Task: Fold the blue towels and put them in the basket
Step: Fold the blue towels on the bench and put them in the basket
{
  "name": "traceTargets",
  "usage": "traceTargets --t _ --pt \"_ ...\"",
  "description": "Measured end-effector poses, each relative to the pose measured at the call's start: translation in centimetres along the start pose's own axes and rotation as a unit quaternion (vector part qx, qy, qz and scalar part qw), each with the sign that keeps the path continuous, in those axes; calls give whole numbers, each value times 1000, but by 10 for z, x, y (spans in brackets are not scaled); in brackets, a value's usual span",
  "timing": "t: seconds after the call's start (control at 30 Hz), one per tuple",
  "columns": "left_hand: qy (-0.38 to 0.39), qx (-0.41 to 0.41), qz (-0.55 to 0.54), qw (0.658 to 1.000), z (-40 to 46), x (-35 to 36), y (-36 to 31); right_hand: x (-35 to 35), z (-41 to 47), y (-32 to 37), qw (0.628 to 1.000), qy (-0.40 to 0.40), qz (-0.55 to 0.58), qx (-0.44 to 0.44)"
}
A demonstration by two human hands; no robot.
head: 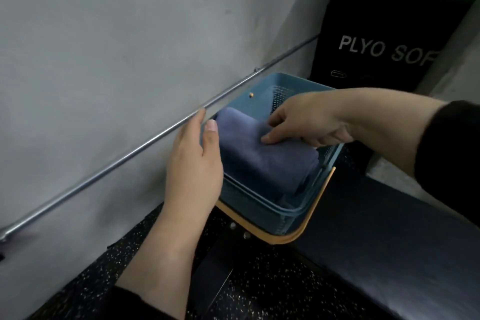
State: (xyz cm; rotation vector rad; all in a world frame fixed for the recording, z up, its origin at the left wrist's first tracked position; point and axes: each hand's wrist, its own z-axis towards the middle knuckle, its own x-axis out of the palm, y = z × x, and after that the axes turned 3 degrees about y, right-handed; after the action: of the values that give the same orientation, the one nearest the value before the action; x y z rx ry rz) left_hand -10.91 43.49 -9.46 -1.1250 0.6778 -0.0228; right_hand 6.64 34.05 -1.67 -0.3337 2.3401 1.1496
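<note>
Towel [262, 161] in basket [259, 212], between both hands, right fingers [279, 135] pressing it.

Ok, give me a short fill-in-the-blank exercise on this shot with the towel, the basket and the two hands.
1. The folded blue towel lies inside the ____.
2. The right hand presses down on the ____.
3. The left hand rests against the side of the blue basket that is nearest the grey ____.
4. The black box behind the basket carries the word PLYO in ____ letters.

Missing words: basket; towel; wall; white
</note>
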Motion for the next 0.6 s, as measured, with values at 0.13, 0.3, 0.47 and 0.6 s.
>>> traceTargets --t 0.13,0.3,0.47,0.6 --pt "38 24 18 999 1 4 3 29 21 -10 999 38 -8 12" --pt "40 37 46 997 2 5 4 43 35 -10 992 21 -122 3" --pt "40 58 69 995 1 6 2 50 40 -8 962 -7 -272 -25" --pt "35 57 69 995 0 7 -1 54 43 -13 936 14 -353 -5"
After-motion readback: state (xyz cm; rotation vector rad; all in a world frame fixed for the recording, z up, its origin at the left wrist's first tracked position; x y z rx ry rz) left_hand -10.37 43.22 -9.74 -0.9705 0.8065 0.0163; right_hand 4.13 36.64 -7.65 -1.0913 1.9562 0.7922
